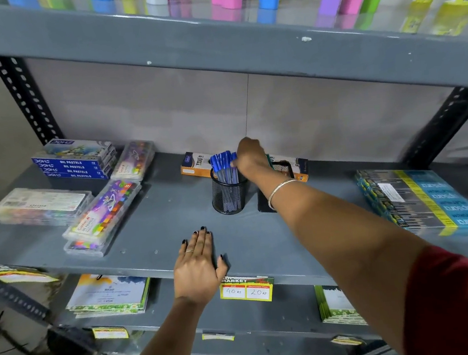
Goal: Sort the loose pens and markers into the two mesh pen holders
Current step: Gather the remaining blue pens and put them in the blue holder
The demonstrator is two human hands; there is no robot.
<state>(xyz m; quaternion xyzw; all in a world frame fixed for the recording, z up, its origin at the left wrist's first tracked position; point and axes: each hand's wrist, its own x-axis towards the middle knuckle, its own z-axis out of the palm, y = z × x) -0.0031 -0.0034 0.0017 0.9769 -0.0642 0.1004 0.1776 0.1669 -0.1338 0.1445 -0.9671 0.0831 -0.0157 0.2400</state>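
A round black mesh pen holder [228, 196] stands mid-shelf, full of several blue capped pens [222, 161]. A second black mesh holder [282, 169] sits just to its right, mostly hidden behind my right forearm; something dark green pokes up at its far edge. My right hand [249, 155] reaches over both holders, with its fingers curled at the blue pen caps; whether it grips one I cannot tell. My left hand [197, 264] lies flat and open on the front of the grey shelf [160, 229], holding nothing.
An orange and white pen box [195, 165] lies behind the holders. Oil pastel boxes [75, 160] and clear crayon cases [106, 215] fill the shelf's left side. A blue and yellow pencil pack [425, 202] lies at the right. A shelf of bottles hangs close overhead.
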